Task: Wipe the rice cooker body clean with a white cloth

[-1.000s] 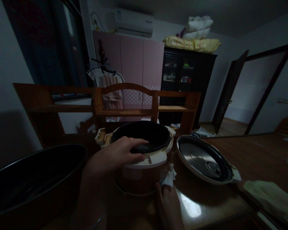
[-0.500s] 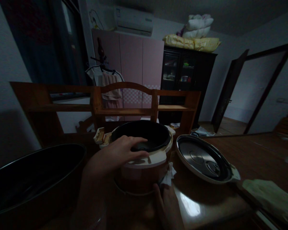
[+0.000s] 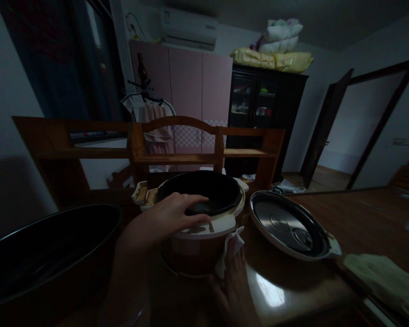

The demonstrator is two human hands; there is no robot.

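Note:
An electric pressure cooker (image 3: 187, 254) stands on the table with its dark inner pot (image 3: 197, 186) uncovered. Over its near rim lies my left hand (image 3: 177, 213), the fingers reaching into the opening and the thumb along the pale edge, gripping it. My right hand (image 3: 236, 281) is low at the cooker's right side, fingers stretched upward, pressing a white tissue (image 3: 237, 238) against the outer wall. To the right, the detached lid (image 3: 282, 222) rests with its metal inner face up.
A large dark basin (image 3: 54, 250) takes up the left. A pale green cloth (image 3: 381, 277) lies at the right near a table edge. Behind the cooker rises a wooden shelf rack (image 3: 177, 159). A wooden surface (image 3: 368, 209) extends to the right.
My right hand has moved up along the cooker's side with the tissue, its fingers now straighter and flatter against the wall. My left hand stays on the rim.

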